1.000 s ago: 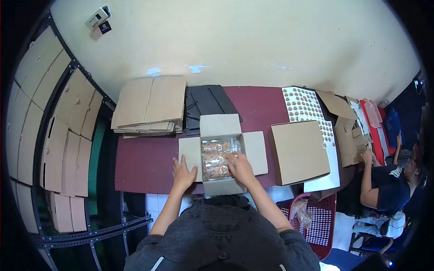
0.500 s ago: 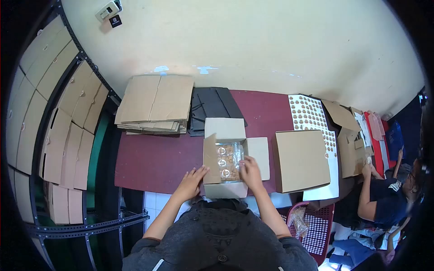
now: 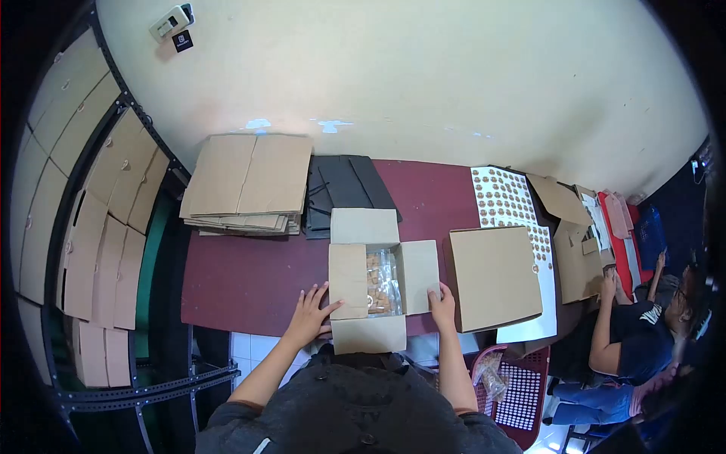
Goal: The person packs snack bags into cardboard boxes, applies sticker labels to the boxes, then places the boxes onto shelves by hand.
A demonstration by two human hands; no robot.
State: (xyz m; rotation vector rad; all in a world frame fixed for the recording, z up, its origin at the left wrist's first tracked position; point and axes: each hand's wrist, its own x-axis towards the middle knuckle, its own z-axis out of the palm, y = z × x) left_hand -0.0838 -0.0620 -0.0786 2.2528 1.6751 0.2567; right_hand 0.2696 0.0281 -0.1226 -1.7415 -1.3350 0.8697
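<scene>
In front of me on the table is a small cardboard box [image 3: 369,335] with its flaps up or folded out. Clear plastic packets of brown pieces [image 3: 383,281] show inside; the left flap [image 3: 348,280] hides part of them. My left hand [image 3: 308,315] lies at the box's left side with fingers spread, its thumb by the flap's lower edge. At the outer edge of the right flap [image 3: 419,277] is my right hand [image 3: 444,307], thumb on the flap and fingers behind it.
A larger closed carton [image 3: 499,278] stands to the right, beside sticker sheets [image 3: 503,197]. Flattened cardboard [image 3: 249,174] and black folded sheets [image 3: 352,185] lie at the back. Boxes fill the left shelf [image 3: 106,174]. A purple basket [image 3: 522,393] and a seated person [image 3: 635,340] are at right.
My right hand has left the packets inside the box and moved to the right flap. The left flap now covers more of the opening. The whole view has shifted slightly.
</scene>
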